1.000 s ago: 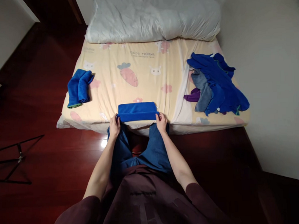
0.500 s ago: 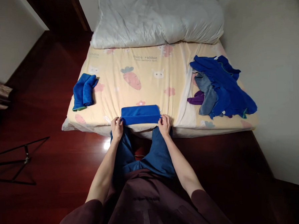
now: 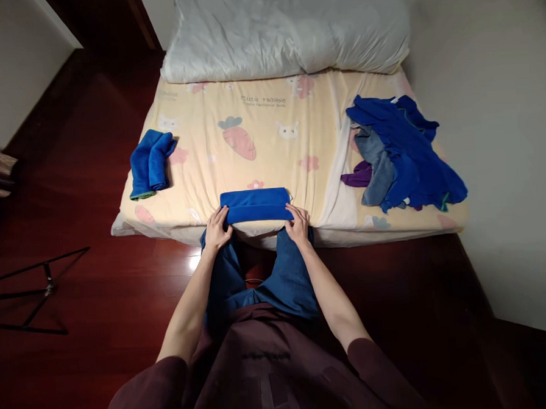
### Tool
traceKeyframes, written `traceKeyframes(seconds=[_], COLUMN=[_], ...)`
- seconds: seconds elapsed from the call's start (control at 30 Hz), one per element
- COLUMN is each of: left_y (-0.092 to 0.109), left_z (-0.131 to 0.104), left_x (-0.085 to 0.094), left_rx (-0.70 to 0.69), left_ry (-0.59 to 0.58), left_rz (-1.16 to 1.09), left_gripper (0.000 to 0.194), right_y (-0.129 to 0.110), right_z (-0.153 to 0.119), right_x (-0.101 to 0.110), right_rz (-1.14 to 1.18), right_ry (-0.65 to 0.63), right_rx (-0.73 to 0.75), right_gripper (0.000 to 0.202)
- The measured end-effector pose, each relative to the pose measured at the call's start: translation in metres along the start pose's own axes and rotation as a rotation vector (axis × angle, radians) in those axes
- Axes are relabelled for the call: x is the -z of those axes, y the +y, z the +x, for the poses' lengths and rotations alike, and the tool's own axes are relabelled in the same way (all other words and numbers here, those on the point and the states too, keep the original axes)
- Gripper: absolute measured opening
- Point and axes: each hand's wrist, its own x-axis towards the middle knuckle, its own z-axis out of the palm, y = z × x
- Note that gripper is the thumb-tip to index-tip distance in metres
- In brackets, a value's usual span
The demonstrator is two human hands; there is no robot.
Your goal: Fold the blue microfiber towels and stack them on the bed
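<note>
A blue cloth point(image 3: 257, 205), folded into a long flat strip with a crease along its length, lies at the near edge of the bed. At its left end my left hand point(image 3: 218, 228) rests with extended fingertips on the fabric and the thumb apart below. My right hand point(image 3: 298, 223) touches the right end in the same way, fingers stretched over the corner. A small pale tag shows beside the cloth's right end. To the left lie two rolled blue cloths point(image 3: 145, 163), one with a green edge.
On the right of the bed point(image 3: 198, 166) is a loose heap of blue cloths point(image 3: 417, 160) with a grey cloth point(image 3: 375, 165) and a purple one point(image 3: 357, 175). A pale quilt point(image 3: 286, 33) fills the far end. Black tripod legs point(image 3: 47, 291) stand on the floor at left.
Both hands have gone from pinching the cloth's near corners to lying with fingers stretched on its ends. The view has shifted slightly.
</note>
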Motion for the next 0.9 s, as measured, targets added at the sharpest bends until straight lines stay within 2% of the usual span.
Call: traceKeyframes(seconds=[0.1, 0.33, 0.53, 0.7, 0.9], left_y=[-0.001, -0.001, -0.008, -0.019, -0.021], left_z=[0.0, -0.003, -0.007, -0.009, -0.008], left_x=[-0.001, 0.002, -0.001, -0.01, -0.015], left_rx=[0.003, 0.017, 0.077, 0.145, 0.229], left_ry=[0.006, 0.089, 0.16, 0.203, 0.256], left_rz=[-0.011, -0.086, -0.139, -0.159, -0.207], left_gripper=[0.071, 0.06, 0.046, 0.04, 0.044], right_y=[-0.002, 0.001, 0.011, 0.018, 0.021], right_z=[0.001, 0.001, -0.005, -0.004, -0.001], right_x=[0.0, -0.002, -0.006, -0.01, -0.014], right_rz=[-0.025, 0.022, 0.091, 0.131, 0.086], right_ry=[0.008, 0.085, 0.16, 0.132, 0.131], right_rx=[-0.02, 0.023, -0.064, -0.091, -0.16], right_gripper=[0.05, 0.041, 0.03, 0.033, 0.043])
